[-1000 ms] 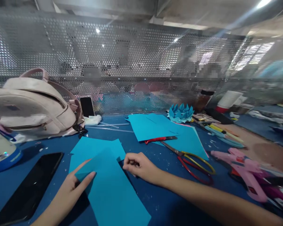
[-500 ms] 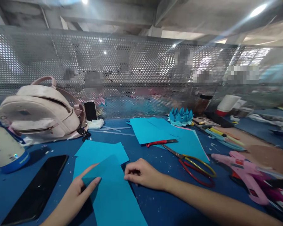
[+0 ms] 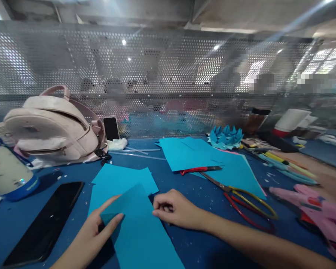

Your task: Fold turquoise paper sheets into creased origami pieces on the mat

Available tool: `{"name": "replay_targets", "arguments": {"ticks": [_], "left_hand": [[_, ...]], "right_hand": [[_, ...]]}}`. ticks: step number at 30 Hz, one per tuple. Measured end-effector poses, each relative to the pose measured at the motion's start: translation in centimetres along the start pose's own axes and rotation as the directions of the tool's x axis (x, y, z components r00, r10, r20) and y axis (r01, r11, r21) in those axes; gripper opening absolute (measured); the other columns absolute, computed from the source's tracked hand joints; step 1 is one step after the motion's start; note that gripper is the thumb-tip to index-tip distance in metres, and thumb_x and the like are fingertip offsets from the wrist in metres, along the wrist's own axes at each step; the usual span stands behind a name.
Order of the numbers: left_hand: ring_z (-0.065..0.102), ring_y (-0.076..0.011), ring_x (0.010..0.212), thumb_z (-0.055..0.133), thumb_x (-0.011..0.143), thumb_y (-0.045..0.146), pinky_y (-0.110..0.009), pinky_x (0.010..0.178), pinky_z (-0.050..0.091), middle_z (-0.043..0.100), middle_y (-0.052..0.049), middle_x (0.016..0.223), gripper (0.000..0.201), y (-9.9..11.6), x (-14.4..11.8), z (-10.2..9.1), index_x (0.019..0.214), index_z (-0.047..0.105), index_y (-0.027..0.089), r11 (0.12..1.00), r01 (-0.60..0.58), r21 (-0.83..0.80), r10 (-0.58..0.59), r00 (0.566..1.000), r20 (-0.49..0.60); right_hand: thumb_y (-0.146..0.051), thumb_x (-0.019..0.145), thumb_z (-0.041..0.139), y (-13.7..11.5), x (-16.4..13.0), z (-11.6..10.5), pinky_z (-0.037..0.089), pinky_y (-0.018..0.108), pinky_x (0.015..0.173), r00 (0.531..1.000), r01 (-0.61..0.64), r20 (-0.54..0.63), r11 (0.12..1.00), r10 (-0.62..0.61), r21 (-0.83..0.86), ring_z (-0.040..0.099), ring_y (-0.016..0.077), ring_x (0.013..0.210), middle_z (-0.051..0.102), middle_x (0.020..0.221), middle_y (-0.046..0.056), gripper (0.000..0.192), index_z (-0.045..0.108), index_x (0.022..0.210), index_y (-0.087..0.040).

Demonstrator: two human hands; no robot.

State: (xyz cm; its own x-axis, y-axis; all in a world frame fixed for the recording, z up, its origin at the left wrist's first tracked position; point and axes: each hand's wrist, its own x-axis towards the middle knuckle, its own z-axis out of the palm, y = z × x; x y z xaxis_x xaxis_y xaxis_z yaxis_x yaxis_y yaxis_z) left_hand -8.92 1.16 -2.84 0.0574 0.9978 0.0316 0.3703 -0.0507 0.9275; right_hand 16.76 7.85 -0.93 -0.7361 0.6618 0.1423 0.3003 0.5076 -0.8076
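Filling the upper half of the frame, one grey perforated metal screen [image 3: 168,78] stood behind one dark blue tabletop [image 3: 182,183], where the step in hand appeared to be steadying and handling paper. The long bright blue paper sheet [image 3: 141,228] lay at lower centre, partly over at least one more blue paper sheet [image 3: 120,175]. The left hand [image 3: 96,226] pinched its left edge between thumb and forefinger; the right hand [image 3: 179,209] was loosely curled at its right edge, though whether it gripped the paper I could not tell. The next move seemed to call for a light pinch and a right edge kept flat, as thin paper would likely crease easily.

Counted from large to small, there were one pale pink backpack [image 3: 50,127] at left; at least two blue sheets in the overlapping paper pile [image 3: 190,153] at centre; one flat black phone [image 3: 44,220] at lower left; one cream bottle with a blue base [image 3: 11,175] at the left edge; one pink plastic glue gun [image 3: 315,205] at lower right; one pair of red-and-yellow-handled scissors [image 3: 225,188] right of centre; one spiky folded blue paper piece [image 3: 225,138] beyond the pile; one upright white-edged phone [image 3: 111,128]; and one red-handled tool [image 3: 196,170].
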Motion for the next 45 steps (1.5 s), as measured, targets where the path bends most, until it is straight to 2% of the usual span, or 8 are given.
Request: {"name": "replay_targets", "arguments": {"ticks": [8,16,28,32,34,37,42,45], "left_hand": [[0.065,-0.022,0.072,0.06,0.083,0.047,-0.029,0.06,0.056,0.068,-0.001,0.08,0.055,1.3,0.5,0.1,0.133,0.052,0.026,0.997,-0.061,0.046,0.062,0.997,-0.038],[0.036,-0.0127,0.037,0.059,0.086,0.044,-0.022,0.039,0.032,0.048,0.008,0.052,0.064,1.8,0.1,0.0,0.144,0.036,0.028,0.961,-0.131,0.242,0.146,0.988,-0.044],[0.047,-0.0103,0.043,0.053,0.091,0.042,-0.025,0.048,0.046,0.065,-0.007,0.12,0.063,1.9,-1.1,-0.4,0.147,0.029,0.029,0.932,-0.198,0.303,0.187,0.98,0.066],[0.067,-0.0213,0.083,0.051,0.092,0.04,-0.033,0.072,0.055,0.046,-0.009,0.145,0.057,2.0,-1.0,-0.4,0.145,0.031,0.03,0.913,-0.261,0.312,0.257,0.965,0.054],[0.053,-0.0293,0.121,0.053,0.092,0.038,-0.041,0.096,0.047,0.042,-0.007,0.149,0.055,2.0,-1.0,-0.5,0.143,0.034,0.03,0.899,-0.308,0.311,0.311,0.95,0.042],[0.043,-0.0295,0.132,0.056,0.091,0.045,-0.04,0.102,0.042,0.045,-0.006,0.146,0.055,2.2,-1.3,-0.5,0.141,0.037,0.031,0.921,-0.346,0.18,0.337,0.938,0.076],[0.066,-0.0223,0.078,0.037,0.093,0.062,-0.033,0.071,0.053,0.07,-0.006,0.096,0.061,2.9,-1.7,-0.8,0.142,0.033,0.025,0.926,-0.337,-0.169,0.368,0.906,0.209],[0.064,-0.0245,0.097,0.032,0.098,0.054,-0.037,0.084,0.05,0.065,-0.01,0.116,0.052,4.0,-1.3,-1.2,0.141,0.032,0.025,0.919,-0.387,-0.074,0.394,0.91,0.127]], "right_hand": [[-0.018,0.082,0.055,0.1,0.0,-0.2,0.027,0.018,0.051,0.999,0.018,-0.037,1.0,-0.018,-0.004,0.039,0.0066,0.051,0.04,0.055,-0.007,0.02,0.044,0.065,-0.018],[-0.025,0.088,0.052,0.3,-0.1,-0.1,0.03,0.019,0.054,0.999,0.02,-0.037,1.0,-0.02,0.015,0.039,0.0079,0.056,0.044,0.063,-0.005,0.013,0.05,0.077,-0.018],[-0.034,0.092,0.05,-0.4,-0.5,0.6,0.027,0.021,0.052,0.999,-0.028,-0.032,0.998,0.03,0.056,0.036,0.0086,0.053,0.041,0.06,-0.006,0.02,0.047,0.08,-0.018],[-0.037,0.092,0.05,-1.4,-0.8,1.0,0.027,0.021,0.053,0.996,-0.073,-0.036,0.994,0.076,0.086,0.037,0.0092,0.054,0.042,0.061,-0.006,0.021,0.047,0.082,-0.018],[-0.036,0.093,0.049,-1.9,-0.9,0.8,0.026,0.021,0.054,0.994,-0.086,-0.059,0.991,0.092,0.105,0.034,0.009,0.055,0.04,0.061,-0.007,0.02,0.047,0.084,-0.018],[-0.033,0.092,0.05,-2.2,-0.9,0.0,0.027,0.021,0.054,0.988,-0.11,-0.091,0.987,0.121,0.114,0.031,0.0093,0.057,0.037,0.062,-0.007,0.016,0.047,0.088,-0.017],[-0.026,0.09,0.053,-2.6,-1.1,-2.6,0.031,0.021,0.056,0.991,-0.132,0.012,0.991,0.132,0.0,0.041,0.0102,0.06,0.048,0.067,-0.004,0.01,0.055,0.092,-0.016],[-0.021,0.091,0.053,-3.9,-1.3,-3.9,0.033,0.021,0.057,0.981,-0.068,0.168,0.983,0.097,-0.169,0.05,0.0116,0.064,0.06,0.076,0.0,0.012,0.063,0.095,-0.016]]}}
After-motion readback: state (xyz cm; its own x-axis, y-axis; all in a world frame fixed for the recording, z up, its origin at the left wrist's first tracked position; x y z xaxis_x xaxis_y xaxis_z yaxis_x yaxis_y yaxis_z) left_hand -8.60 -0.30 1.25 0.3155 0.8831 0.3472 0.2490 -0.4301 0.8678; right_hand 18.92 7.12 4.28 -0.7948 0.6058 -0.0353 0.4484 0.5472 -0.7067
